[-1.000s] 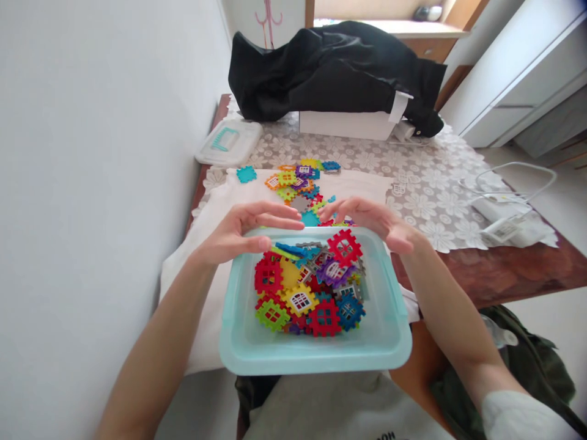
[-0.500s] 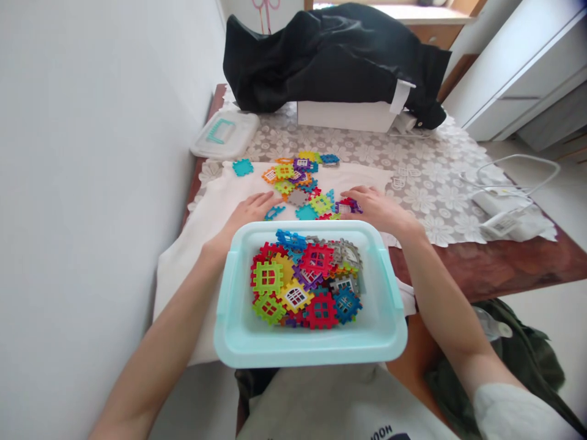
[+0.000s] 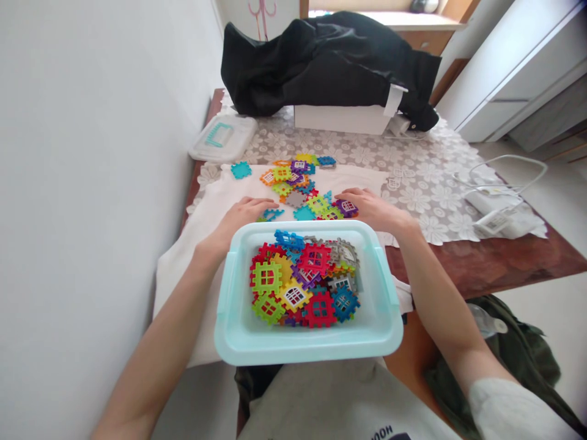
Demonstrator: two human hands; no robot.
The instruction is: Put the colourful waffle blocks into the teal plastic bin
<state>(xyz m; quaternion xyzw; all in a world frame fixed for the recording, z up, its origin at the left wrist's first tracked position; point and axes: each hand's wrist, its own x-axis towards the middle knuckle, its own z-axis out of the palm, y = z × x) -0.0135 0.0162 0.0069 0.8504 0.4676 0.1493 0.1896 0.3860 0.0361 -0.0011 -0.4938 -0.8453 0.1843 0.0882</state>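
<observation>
— Nearest the person, what's that on the lap?
— A pale teal bin (image 3: 238,333), half over the table edge, holding a heap of tiles (image 3: 305,281): red, green, yellow, blue, purple, grey. Below it some dark print shows on the shirt, cut off by the frame, so I can't read it.
— And the hands?
— Both lie just past the bin's far rim, on the white cloth (image 3: 215,195). The left hand (image 3: 243,214) is flat and loose, fingers spread beside a blue tile (image 3: 271,214), grasping nothing. The right hand (image 3: 373,209) rests with its fingertips at a purple tile (image 3: 347,207); whether it pinches it, I can't tell.
— Farther back?
— Loose tiles (image 3: 296,177) scattered on the cloth, then a lid (image 3: 224,138), a white box (image 3: 342,118) and a black garment (image 3: 330,61).
</observation>
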